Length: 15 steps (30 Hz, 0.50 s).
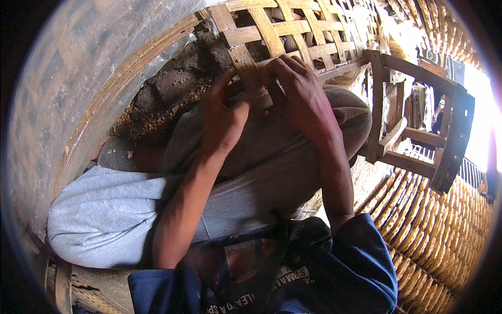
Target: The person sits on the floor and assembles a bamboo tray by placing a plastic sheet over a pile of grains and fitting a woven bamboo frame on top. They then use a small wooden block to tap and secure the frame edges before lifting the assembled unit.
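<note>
On my far left a grey curved wall (57, 110) rises, with a pale wooden band (112, 86) bending along it. My left leg (110, 209), in grey cloth, lies folded beside that wall. Right of the band, past my knee, is a patch of dark ground (175, 78) scattered with small pale grains.

Next comes my left hand (227, 118), its fingers and thumb bent about the lower end of a flat wooden strip (241, 58), gripping it at the edge. The strip sits near the top middle of my view, in front of my folded legs. Its long axis runs from the upper left down toward me, leaning a little to the right, so its near end points at my lap and its far end joins a woven lattice (265, 32). The lattice stretches away to the upper right in open, crossed slats.

My right hand (300, 89) is just right of the strip, back upward, fingers curled over the lattice's near edge; its fingertips are partly hidden, so I cannot tell how firmly they close or on what.

Farther right stands a wooden frame (374, 104), and below it, rows of pale flat pieces (439, 235) line up on the right side
</note>
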{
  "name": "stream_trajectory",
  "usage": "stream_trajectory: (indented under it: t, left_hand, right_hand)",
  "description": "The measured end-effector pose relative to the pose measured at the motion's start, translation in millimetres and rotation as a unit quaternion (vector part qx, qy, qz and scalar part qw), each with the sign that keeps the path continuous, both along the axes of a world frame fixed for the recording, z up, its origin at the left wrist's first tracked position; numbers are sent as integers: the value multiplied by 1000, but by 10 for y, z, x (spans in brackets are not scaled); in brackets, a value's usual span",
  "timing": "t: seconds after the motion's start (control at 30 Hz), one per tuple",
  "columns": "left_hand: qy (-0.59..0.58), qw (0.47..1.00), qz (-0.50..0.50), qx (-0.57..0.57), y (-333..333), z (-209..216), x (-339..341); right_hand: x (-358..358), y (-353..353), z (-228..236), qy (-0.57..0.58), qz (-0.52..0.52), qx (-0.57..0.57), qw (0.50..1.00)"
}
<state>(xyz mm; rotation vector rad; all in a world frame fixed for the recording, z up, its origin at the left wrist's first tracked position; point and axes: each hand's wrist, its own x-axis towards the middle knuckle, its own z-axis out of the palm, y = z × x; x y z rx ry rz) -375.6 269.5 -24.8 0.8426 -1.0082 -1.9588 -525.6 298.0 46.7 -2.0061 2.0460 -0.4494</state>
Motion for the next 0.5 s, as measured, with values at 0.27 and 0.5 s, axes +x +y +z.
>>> stream_trajectory:
  t: [0.27,0.5]
  left_hand:
    - [20,996,-42,77,-64,17,-20]
    - [54,986,-40,155,-64,135,23]
  right_hand:
    - [-89,-61,10,-22,-119,-41,992]
    - [-8,-12,135,-57,-138,9,989]
